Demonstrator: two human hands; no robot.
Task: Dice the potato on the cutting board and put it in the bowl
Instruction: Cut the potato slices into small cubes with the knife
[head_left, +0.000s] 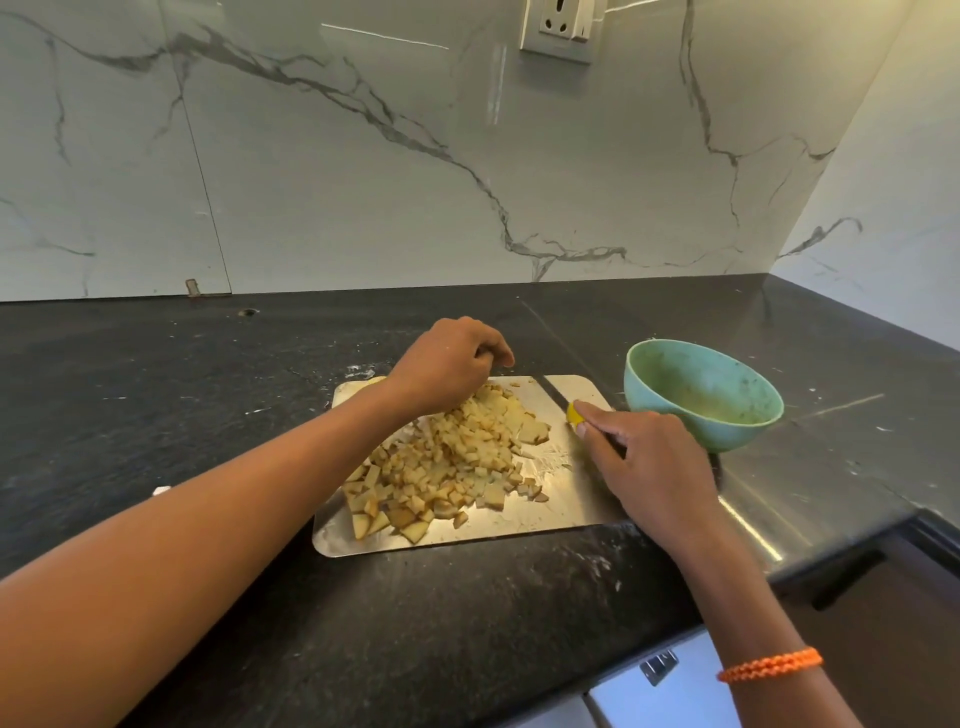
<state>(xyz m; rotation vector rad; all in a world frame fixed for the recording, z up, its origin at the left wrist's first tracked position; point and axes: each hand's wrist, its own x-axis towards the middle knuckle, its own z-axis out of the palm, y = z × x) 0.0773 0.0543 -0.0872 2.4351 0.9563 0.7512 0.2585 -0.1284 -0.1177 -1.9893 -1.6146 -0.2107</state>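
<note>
While our right hand (644, 462) gripped the knife (563, 402) beside the bowl (701, 395), our left hand (447, 364) curled over the diced potato (447, 462) left of the bowl; careless scooping could scatter cubes off the cutting board (524, 525).

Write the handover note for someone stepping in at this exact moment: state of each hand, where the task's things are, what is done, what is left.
Left hand: fingers curled, over the far end of the diced potato pile; whether it holds pieces cannot be told.
Right hand: grips the yellow-handled knife, blade lying on the cutting board.
Bowl: right of the board, no potato visible inside.
Done: the potato is mostly diced; a few larger chunks remain.
Left: finish any large chunks and move all the dice into the bowl.
</note>
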